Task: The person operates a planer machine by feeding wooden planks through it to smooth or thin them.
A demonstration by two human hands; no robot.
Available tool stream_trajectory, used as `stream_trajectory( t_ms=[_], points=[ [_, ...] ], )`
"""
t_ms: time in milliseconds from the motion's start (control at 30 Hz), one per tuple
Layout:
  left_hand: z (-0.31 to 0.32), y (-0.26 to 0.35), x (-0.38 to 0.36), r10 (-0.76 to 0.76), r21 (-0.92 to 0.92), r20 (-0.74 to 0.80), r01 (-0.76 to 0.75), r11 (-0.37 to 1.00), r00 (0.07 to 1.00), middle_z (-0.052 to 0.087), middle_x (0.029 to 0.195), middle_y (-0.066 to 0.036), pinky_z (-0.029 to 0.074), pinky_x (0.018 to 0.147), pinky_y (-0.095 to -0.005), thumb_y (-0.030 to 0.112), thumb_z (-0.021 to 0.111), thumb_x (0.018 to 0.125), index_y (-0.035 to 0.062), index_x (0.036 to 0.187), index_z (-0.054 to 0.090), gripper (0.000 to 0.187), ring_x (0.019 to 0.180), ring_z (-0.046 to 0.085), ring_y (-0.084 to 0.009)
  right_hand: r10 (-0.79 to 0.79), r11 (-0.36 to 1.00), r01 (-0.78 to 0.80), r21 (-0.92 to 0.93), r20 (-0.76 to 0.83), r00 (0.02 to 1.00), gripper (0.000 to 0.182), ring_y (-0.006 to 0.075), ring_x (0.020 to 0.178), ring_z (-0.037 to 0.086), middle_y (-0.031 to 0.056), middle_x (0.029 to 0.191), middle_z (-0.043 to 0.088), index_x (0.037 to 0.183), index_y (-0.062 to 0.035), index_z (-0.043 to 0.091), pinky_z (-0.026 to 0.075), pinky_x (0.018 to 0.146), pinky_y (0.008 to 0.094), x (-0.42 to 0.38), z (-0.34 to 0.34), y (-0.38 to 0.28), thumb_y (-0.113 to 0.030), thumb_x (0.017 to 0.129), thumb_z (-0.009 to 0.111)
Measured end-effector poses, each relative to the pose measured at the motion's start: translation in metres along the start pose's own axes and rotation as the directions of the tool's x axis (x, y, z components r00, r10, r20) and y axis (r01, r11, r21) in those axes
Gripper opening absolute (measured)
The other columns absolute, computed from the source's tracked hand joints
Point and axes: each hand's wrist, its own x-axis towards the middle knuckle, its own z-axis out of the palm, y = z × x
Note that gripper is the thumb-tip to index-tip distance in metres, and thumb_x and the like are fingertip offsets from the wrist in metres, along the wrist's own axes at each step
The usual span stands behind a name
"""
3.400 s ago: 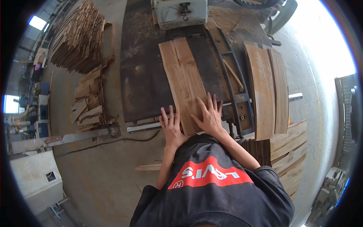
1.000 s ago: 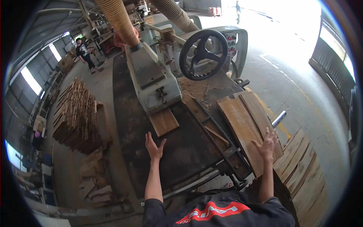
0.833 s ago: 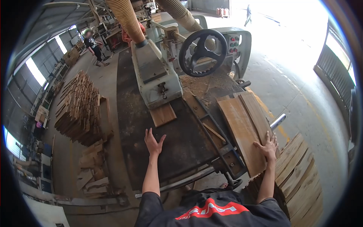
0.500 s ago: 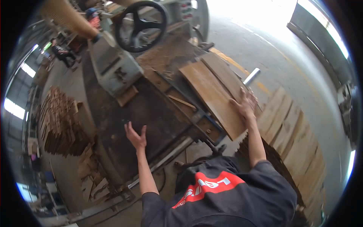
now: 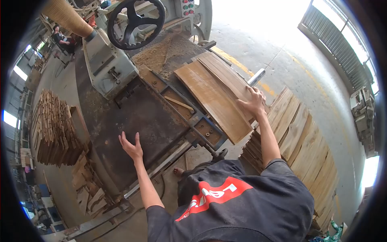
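My left hand (image 5: 132, 147), its fingers spread and holding nothing, hovers over the dark metal machine table (image 5: 141, 117). On the right, my right hand (image 5: 254, 101) lies with fingers stretched over the top of two wooden boards. The nearer, wider board (image 5: 213, 101) is brown with pale scuffs. Alongside it, farther right, lies a narrower board (image 5: 225, 74), under my fingers. Both boards rest slanting on the machine's right side, beside a metal frame (image 5: 197, 119) with open slots. A thin wood strip (image 5: 178, 102) lies across one slot.
A black handwheel (image 5: 136, 22) and a grey machine housing (image 5: 109, 66) stand ahead, with sawdust (image 5: 169, 50) behind. A ribbed hose (image 5: 70, 18) joins the housing. Stacked planks (image 5: 308, 149) stand right, another wood stack (image 5: 54, 127) left. A person (image 5: 62, 40) sits far left.
The wood end that stuck out from under the grey housing is out of sight. My right hand stays on the boards and my left hand stays open over the table; the view has shifted slightly.
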Motion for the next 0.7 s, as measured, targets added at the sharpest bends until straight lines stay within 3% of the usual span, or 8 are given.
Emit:
stream_trajectory(
  t_ms=[133,233,300,367,400,500,533,700],
  points=[
    [-0.01,0.015,-0.019,-0.02,-0.046,-0.041,0.018,0.999,0.999,0.06,0.159,-0.02,0.038,0.127,-0.0555,0.04,0.08,0.103,-0.0023,0.153,0.058,0.07,0.16,0.041,-0.0426,0.049,0.998,-0.052,-0.032,-0.092,0.995,0.098,0.0377,0.142,0.058,0.0178,0.156,0.064,0.153,-0.0126,0.068,0.042,0.124,0.0576,-0.028,-0.024,-0.038,-0.051,0.067,0.097],
    [-0.013,0.017,-0.031,-0.016,-0.049,-0.07,0.013,0.999,0.997,0.063,0.156,-0.02,0.038,0.127,-0.0551,0.038,0.08,0.103,-0.002,0.152,0.059,0.067,0.159,0.041,-0.0422,0.16,0.981,-0.149,0.128,-0.087,0.983,0.098,0.0372,0.143,0.057,0.0183,0.157,0.064,0.151,-0.0106,0.069,0.042,0.125,0.0561,-0.062,-0.027,-0.063,-0.051,0.067,0.097],
    [-0.013,0.018,-0.032,-0.036,-0.056,-0.079,0.032,0.998,0.996,0.064,0.154,-0.02,0.039,0.126,-0.055,0.038,0.08,0.103,-0.0018,0.15,0.061,0.065,0.157,0.044,-0.0422,0.155,0.946,-0.107,0.305,-0.135,0.979,0.098,0.0376,0.136,0.065,0.0224,0.149,0.069,0.15,-0.0067,0.069,0.049,0.119,0.0536,-0.081,-0.015,-0.074,-0.05,0.067,0.098],
    [-0.014,0.02,-0.029,-0.041,-0.045,-0.072,0.038,0.998,0.997,0.065,0.153,-0.02,0.039,0.125,-0.055,0.038,0.081,0.102,-0.0016,0.148,0.063,0.063,0.155,0.047,-0.0424,0.195,0.843,-0.116,0.525,-0.097,0.976,0.1,0.0375,0.129,0.071,0.0242,0.143,0.073,0.15,-0.0038,0.068,0.054,0.114,0.0512,-0.097,-0.004,-0.089,-0.051,0.067,0.099],
    [-0.014,0.02,-0.027,-0.037,-0.032,-0.059,0.035,0.999,0.998,0.065,0.152,-0.02,0.04,0.125,-0.0549,0.038,0.081,0.102,-0.0014,0.147,0.063,0.062,0.154,0.048,-0.0427,0.196,0.709,-0.163,0.686,0.031,0.98,0.094,0.0311,0.117,0.077,0.023,0.132,0.078,0.151,0.0001,0.066,0.059,0.106,0.0448,-0.103,0.004,-0.092,-0.046,0.076,0.099],
    [-0.012,0.022,-0.021,0.01,-0.027,-0.046,-0.011,1.0,0.999,0.068,0.148,-0.021,0.04,0.123,-0.0544,0.038,0.083,0.1,0.0003,0.144,0.066,0.06,0.15,0.052,-0.0444,0.095,0.36,-0.25,0.899,0.231,0.968,0.085,0.0231,0.114,0.076,0.0205,0.129,0.078,0.152,0.0019,0.064,0.059,0.101,0.0376,-0.125,0.002,-0.128,-0.039,0.086,0.096],
    [-0.012,0.025,-0.021,0.026,-0.027,-0.041,-0.027,0.999,0.999,0.069,0.146,-0.021,0.041,0.123,-0.054,0.037,0.083,0.1,0.0009,0.143,0.067,0.059,0.15,0.052,-0.0443,0.034,0.328,-0.255,0.91,0.258,0.965,0.071,0.0209,0.119,0.072,0.0184,0.132,0.077,0.153,-0.0005,0.064,0.055,0.105,0.0353,-0.132,0.007,-0.139,-0.03,0.094,0.091],
    [-0.023,0.042,-0.022,0.098,-0.03,0.008,-0.097,0.995,0.995,0.072,0.142,-0.018,0.042,0.122,-0.0526,0.033,0.083,0.099,0.0029,0.14,0.07,0.053,0.149,0.054,-0.0426,-0.127,0.595,-0.15,0.789,0.277,0.953,0.084,0.0249,0.12,0.072,0.0199,0.135,0.076,0.148,0.0,0.069,0.054,0.107,0.0382,-0.156,0.031,-0.179,-0.044,0.082,0.096]
  ],
)
